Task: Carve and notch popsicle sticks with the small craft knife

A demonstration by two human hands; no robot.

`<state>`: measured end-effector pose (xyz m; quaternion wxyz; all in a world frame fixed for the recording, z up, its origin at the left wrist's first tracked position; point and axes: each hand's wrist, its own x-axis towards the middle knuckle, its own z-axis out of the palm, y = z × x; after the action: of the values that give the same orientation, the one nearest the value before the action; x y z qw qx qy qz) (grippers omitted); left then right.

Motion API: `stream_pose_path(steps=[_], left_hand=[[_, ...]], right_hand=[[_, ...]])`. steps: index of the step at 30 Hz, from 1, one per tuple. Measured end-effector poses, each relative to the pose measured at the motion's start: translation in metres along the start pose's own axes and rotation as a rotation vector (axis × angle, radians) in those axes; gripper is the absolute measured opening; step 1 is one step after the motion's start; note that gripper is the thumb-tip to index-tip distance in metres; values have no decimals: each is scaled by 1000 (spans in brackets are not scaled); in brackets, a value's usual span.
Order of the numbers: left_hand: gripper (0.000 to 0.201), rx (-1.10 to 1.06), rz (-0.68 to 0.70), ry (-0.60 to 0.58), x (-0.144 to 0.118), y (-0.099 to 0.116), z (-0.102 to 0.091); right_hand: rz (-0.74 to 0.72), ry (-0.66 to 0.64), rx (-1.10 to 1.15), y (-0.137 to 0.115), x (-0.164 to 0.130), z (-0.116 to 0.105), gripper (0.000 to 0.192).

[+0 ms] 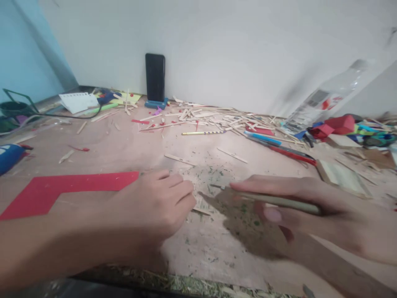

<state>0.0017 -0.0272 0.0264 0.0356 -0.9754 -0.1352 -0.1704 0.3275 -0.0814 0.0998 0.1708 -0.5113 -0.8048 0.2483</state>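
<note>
My left hand (167,203) rests on the table with its fingers curled down and pressed together. From under those fingers sticks out the end of a thin wooden stick (202,211); the rest of it is hidden. To the right, my right hand (297,203) grips a slim craft knife (279,200) with a pale handle, index finger stretched along it. Its narrow metal tip (217,186) points left, toward my left hand, with a gap between. A red L-shaped strip (83,182) lies beside my left wrist. Tiny green scraps and dark specks dot the surface between the hands.
A dark phone (155,78) stands in a blue holder by the wall. Many wooden sticks (214,118) are heaped at the back. A clear bottle (328,97) leans at the right, near a wooden block (343,178). A blue tool (10,158) lies at far left.
</note>
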Motion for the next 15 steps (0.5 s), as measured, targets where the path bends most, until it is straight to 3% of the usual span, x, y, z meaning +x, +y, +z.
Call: stream_pose_path(steps=[2,4,7,9,11,12,15], left_hand=[[20,78,1,-9,2,-10,-7],[19,3,-151,-55,8,-25,-19],[16,-156,-388,-79,22,-50,-39],[15,-219,-442,-59,32,-63,-49],[15,-289,-466,-40,38,-70,-52],[17,-335,-480,-40,40,-72,-52],[25,-464,-522,-55,39,-70,-42]], right_hand=[[-32,-67,-60,-5,15,-18,40],[-18,-115,-246,-5,34,-48,54],[79,42,-497,5,72,-104,55],[217,197,-665,17,100,-142,45],[329,266,-741,32,125,-173,39],[385,292,-754,41,134,-186,30],[467,376,-771,66,148,-208,32]])
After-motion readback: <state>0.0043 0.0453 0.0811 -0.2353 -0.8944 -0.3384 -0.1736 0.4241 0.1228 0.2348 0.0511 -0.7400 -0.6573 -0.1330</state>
